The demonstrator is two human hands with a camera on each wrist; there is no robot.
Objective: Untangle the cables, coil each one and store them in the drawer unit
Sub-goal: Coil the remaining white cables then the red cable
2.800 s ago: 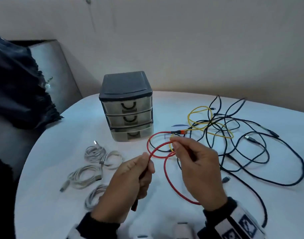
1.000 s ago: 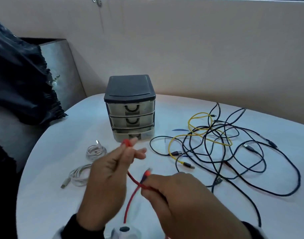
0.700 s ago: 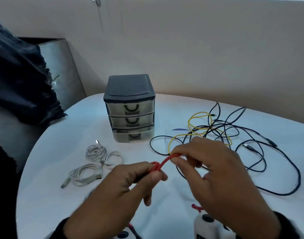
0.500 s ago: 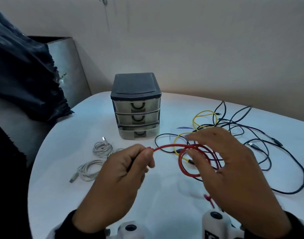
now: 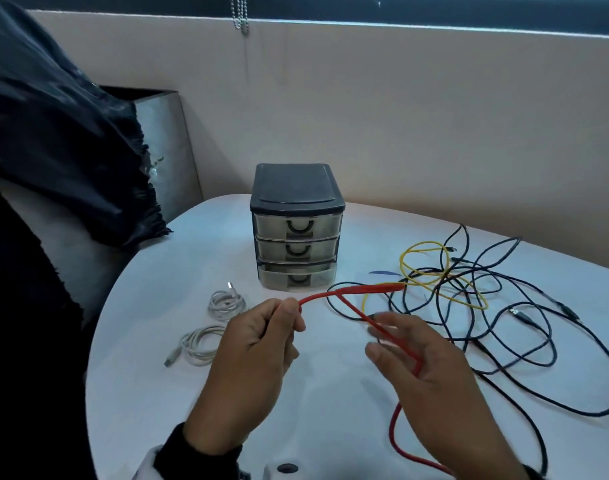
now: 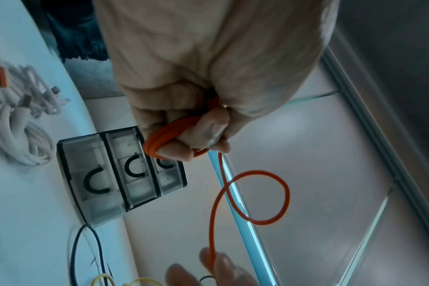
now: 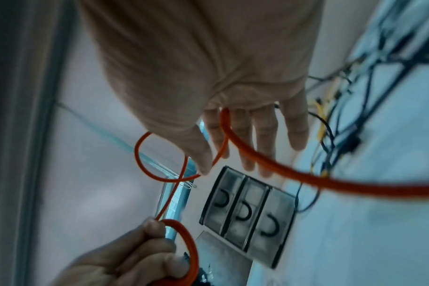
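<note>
Both hands are up over the white table point(image 5: 157, 393), working the red cable point(image 5: 351, 289). The left hand point(image 5: 258, 355) is curled tight, thumb and fingers clamped on it. From above I only see the cable leaving that fist; the left wrist view shows several red turns bunched under the fingers point(image 6: 176, 152), and a free loop hanging in the air beyond. The right hand point(image 5: 431, 368) has straight, spread fingers, and the cable runs across them. The right wrist view shows the strand passing between the fingers point(image 7: 243, 139) near their roots, held loosely if at all, with the thumb near the thin strand that leads to the loop.

The drawer unit point(image 5: 298, 226) stands behind the hands with its three drawers closed. Right of it the black cables point(image 5: 504, 306) and a yellow cable point(image 5: 431, 268) lie tangled on the table. Left of the hands sit coiled white cables point(image 5: 223, 303); one is partly hidden behind the left hand.

The red cable's lower end runs off the bottom edge, and the right wrist view is blurred towards the tangle.
</note>
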